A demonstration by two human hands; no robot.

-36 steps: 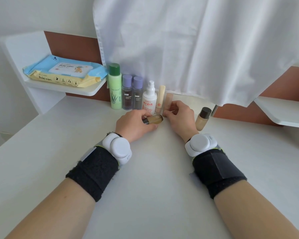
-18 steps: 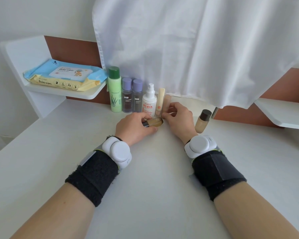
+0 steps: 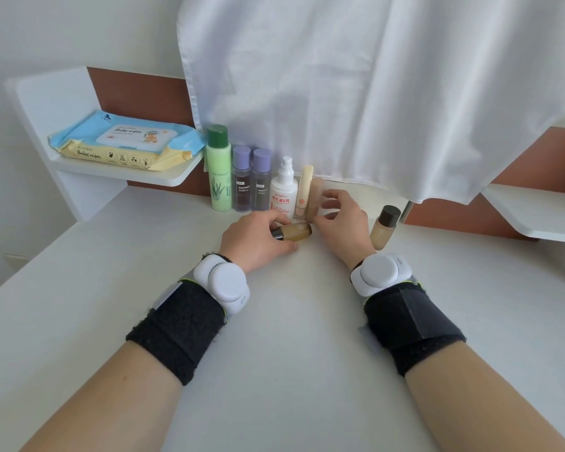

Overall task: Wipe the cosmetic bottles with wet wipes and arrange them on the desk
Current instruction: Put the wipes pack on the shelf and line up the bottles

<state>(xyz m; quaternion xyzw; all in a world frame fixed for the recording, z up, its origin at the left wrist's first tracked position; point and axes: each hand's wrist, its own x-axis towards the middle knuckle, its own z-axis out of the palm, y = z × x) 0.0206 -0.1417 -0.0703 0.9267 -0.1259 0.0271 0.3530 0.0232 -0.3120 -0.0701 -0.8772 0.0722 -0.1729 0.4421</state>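
Tan bottle lying sideways in left hand grip, right hand pinching upright beige tube

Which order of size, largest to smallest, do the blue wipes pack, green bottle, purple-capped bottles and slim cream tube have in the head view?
1. blue wipes pack
2. green bottle
3. purple-capped bottles: the two look alike, unranked
4. slim cream tube
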